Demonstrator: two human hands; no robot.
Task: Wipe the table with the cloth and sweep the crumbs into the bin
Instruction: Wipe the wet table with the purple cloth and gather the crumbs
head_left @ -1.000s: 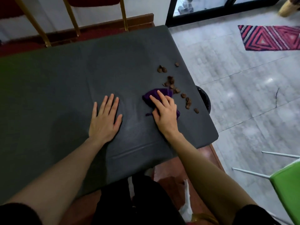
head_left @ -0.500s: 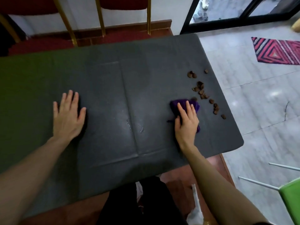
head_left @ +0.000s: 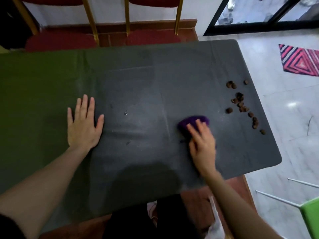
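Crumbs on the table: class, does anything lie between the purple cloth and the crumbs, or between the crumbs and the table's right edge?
Nothing visible does. Bare dark table separates the purple cloth, under the right hand, from the crumbs, and the strip to the right edge is bare. The bin is not in view.

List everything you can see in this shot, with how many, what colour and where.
table: one, dark grey, centre
crumbs: about fifteen, brown, right part of table
cloth: one, purple, under right hand
chairs: two, red with gold frames, behind table
rug: one, pink and navy stripes, floor upper right
green chair: one, partly visible, lower right corner
left hand: one, flat on table, left of centre
right hand: one, blurred, pressing on the cloth
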